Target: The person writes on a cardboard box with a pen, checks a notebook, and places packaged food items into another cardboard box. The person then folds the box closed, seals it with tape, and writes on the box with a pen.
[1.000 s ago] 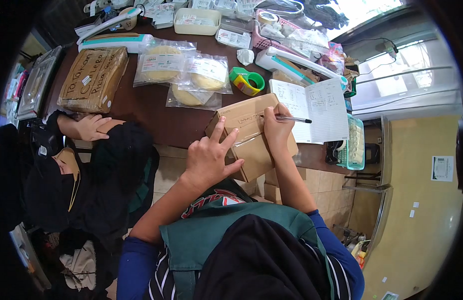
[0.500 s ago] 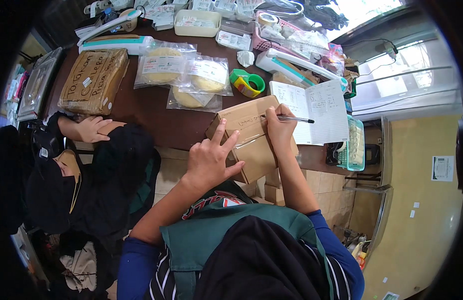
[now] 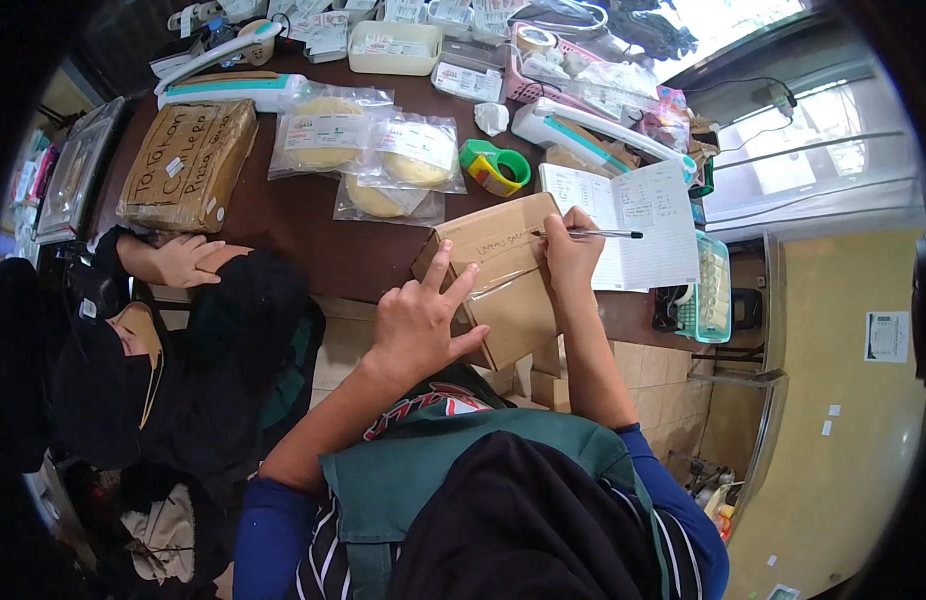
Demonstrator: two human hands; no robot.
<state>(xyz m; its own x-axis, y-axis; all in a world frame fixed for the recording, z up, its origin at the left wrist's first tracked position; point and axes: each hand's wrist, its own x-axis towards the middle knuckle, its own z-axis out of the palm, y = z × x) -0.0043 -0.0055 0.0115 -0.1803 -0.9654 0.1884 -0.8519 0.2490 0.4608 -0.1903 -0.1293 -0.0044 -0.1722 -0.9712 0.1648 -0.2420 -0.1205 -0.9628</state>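
A brown cardboard box [image 3: 513, 310] rests tilted at the table's front edge, with handwriting near its top. My left hand [image 3: 418, 325] lies on the box's left side, fingers spread. My right hand [image 3: 571, 250] pinches a pen [image 3: 608, 234], whose tip touches the box's upper part at the end of the handwriting. Just beyond the right hand lies an open notebook [image 3: 658, 225] with written pages. A green and yellow tape dispenser [image 3: 495, 167] stands behind the box. Farther left are bagged round flat items [image 3: 328, 133] with labels, several overlapping.
A taped, handwritten parcel [image 3: 188, 165] sits on the table's left. Another person's hand [image 3: 186, 260] rests on their arm beside it. White and teal sealers [image 3: 233, 92] stand behind, near a tray [image 3: 394, 46] and a pink basket [image 3: 524, 85]. A teal basket [image 3: 705, 290] is at right.
My right hand and the pen have moved slightly right along the box, and the line of handwriting is longer. My left hand has stayed nearly still.
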